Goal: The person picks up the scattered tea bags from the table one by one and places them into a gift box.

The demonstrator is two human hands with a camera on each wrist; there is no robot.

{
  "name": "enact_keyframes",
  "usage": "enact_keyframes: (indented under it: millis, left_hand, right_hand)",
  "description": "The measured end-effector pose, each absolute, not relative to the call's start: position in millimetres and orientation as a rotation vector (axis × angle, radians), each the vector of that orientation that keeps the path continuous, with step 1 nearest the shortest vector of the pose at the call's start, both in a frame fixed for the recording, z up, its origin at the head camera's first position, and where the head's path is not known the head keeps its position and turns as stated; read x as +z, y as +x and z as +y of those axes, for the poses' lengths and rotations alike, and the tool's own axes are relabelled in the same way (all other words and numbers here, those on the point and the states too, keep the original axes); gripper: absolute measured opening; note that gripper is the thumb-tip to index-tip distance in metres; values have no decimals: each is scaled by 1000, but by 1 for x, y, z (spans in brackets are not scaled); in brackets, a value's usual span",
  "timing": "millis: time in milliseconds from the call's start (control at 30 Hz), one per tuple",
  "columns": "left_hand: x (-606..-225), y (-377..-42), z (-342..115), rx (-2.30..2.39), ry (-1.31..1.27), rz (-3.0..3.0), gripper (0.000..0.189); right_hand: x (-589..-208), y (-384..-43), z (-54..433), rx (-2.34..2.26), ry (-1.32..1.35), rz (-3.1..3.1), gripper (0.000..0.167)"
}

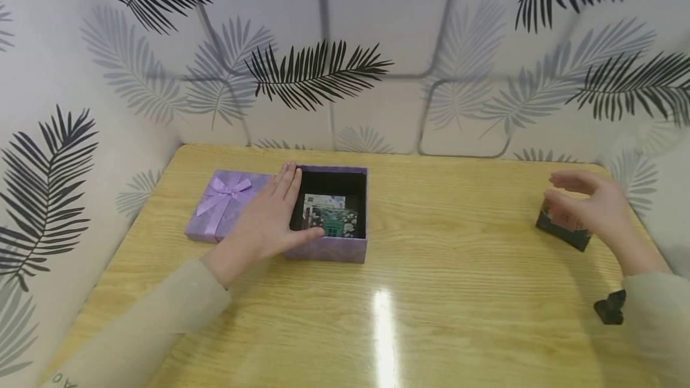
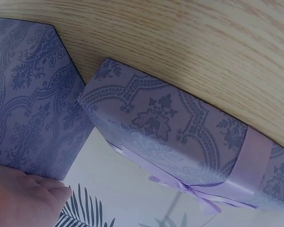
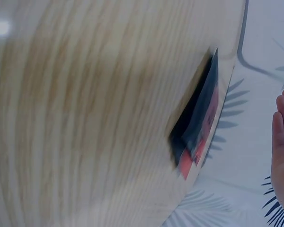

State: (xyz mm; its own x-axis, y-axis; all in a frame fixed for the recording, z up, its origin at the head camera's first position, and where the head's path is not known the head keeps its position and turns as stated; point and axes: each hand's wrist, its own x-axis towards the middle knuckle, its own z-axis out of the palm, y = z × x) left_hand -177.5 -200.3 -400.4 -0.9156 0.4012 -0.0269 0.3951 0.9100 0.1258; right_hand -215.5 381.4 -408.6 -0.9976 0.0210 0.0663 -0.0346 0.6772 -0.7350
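My left hand (image 1: 266, 214) rests on the left rim of an uncovered purple box (image 1: 327, 250), fingers straight along its far left corner and thumb along the front edge. Inside the black interior lie several printed paper cards (image 1: 334, 220). The matching lid (image 1: 212, 211), tied with a lilac ribbon bow, is left of the box, partly covered by that hand. At the far right, my right hand (image 1: 598, 205) hovers with bent fingers and holds nothing. Beside and beneath it is a small stack of dark and red paper pieces (image 3: 201, 113), apart from the fingers in the right wrist view.
A small black cut-out piece (image 1: 611, 308) lies near the right sleeve. The wooden table (image 1: 458, 268) ends at a wall (image 1: 377, 112) with a leaf pattern behind it. A bright light reflection falls on the table's front middle.
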Motion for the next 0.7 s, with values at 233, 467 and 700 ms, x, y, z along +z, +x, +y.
enact_keyframes:
  millis: [233,467,700]
  left_hand:
    - [-401,-178,-201,190,629,3033,124]
    - [-403,-178,-201,206,623,3030,124]
    - [-404,-178,-201,198,623,3036,124]
  right_hand:
    - [-419,-217,401,1128,68,-2866,47]
    - [-431,-217,412,932,-31,-2952,73]
    - [-441,-218,422,911,-80,-3010,78]
